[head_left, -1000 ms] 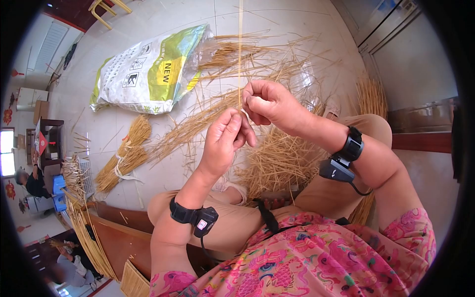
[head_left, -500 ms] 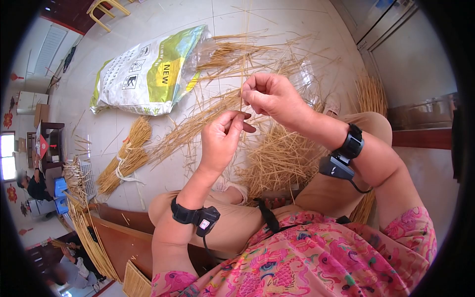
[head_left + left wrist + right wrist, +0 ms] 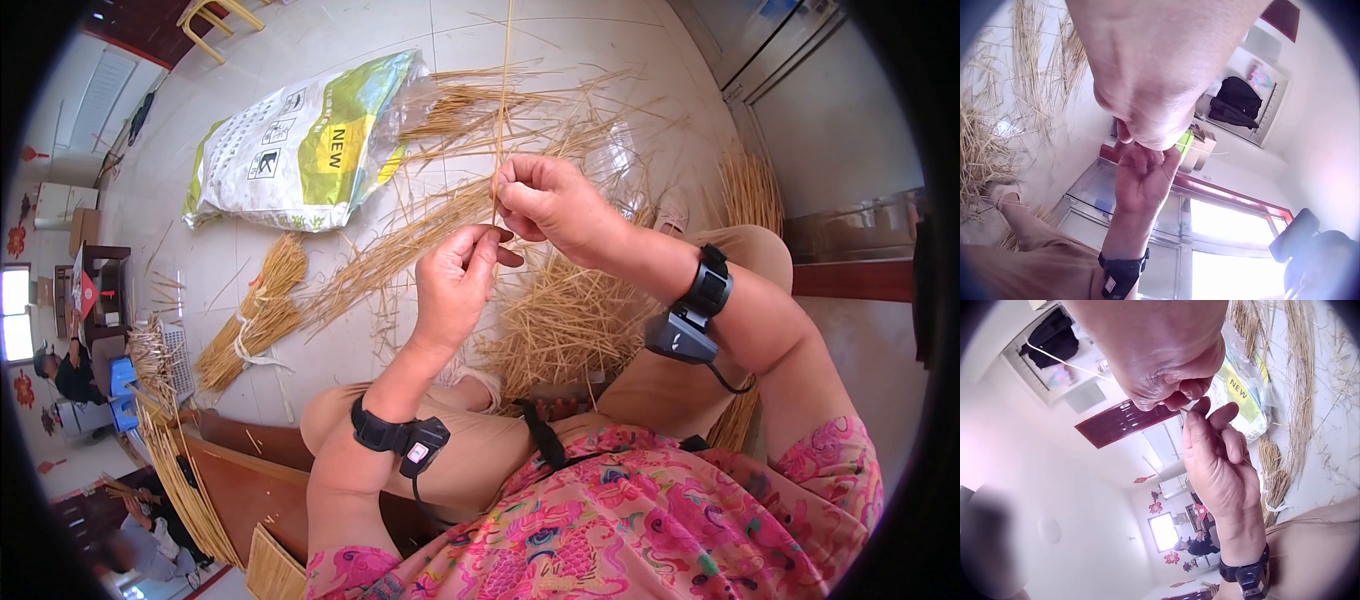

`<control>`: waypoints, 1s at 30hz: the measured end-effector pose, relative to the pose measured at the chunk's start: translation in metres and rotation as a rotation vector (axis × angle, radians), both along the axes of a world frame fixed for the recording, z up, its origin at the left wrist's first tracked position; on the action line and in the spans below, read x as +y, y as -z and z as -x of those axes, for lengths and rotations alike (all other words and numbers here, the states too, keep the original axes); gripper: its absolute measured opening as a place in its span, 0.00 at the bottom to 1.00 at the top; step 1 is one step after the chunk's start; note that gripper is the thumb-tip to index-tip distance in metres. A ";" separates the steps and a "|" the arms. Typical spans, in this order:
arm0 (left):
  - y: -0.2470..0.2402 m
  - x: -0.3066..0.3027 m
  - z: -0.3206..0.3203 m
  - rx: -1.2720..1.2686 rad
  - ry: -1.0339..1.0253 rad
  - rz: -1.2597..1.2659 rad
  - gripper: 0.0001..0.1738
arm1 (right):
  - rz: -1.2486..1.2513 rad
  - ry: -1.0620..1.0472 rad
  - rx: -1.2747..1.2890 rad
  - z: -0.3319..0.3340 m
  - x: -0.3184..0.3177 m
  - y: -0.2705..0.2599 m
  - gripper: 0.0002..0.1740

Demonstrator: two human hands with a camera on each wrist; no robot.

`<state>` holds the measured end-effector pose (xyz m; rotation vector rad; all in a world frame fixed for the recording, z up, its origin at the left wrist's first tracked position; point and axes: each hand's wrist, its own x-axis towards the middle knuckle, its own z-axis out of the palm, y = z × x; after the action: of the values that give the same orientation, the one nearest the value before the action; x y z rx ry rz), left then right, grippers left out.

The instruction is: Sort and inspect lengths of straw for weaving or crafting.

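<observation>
A single long straw (image 3: 506, 70) stands up from my hands in the head view, leaning slightly to the right. My right hand (image 3: 555, 205) pinches it between thumb and curled fingers. Just below and to the left, my left hand (image 3: 452, 290) pinches its lower end between thumb and forefinger, the other fingers held loosely apart. In the right wrist view the pale straw (image 3: 1069, 362) sticks out past the right hand, and its short end shows at the left thumb (image 3: 1197, 428). The left wrist view also shows the thin straw (image 3: 1207, 151) beyond the hands.
Under the hands lies a heap of loose straw (image 3: 565, 325), with more scattered across the tiled floor. A white and green sack (image 3: 270, 150) lies at the back left, above a tied straw bundle (image 3: 250, 315). A wooden bench (image 3: 245, 485) stands at the lower left; two people are farther off.
The hands were together at the straw; the left has since drawn slightly down from the right. The straw's upper part has swung to the right. Both hands keep their pinch.
</observation>
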<state>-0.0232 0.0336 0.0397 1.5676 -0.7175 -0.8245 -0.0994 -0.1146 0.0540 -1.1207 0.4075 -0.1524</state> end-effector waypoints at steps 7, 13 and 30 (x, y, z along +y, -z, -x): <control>-0.001 -0.001 0.000 0.087 -0.021 0.062 0.13 | -0.157 0.017 0.002 -0.001 0.004 0.004 0.02; -0.001 -0.002 -0.004 0.211 -0.062 0.107 0.14 | 0.047 -0.118 -0.026 0.003 0.003 0.004 0.03; -0.002 0.005 -0.026 0.457 -0.112 0.261 0.11 | 0.680 -0.597 0.167 0.012 -0.004 -0.028 0.12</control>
<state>0.0028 0.0385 0.0415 1.1197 -0.3822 -0.9224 -0.1115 -0.1188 0.0821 -1.8867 0.1476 0.3589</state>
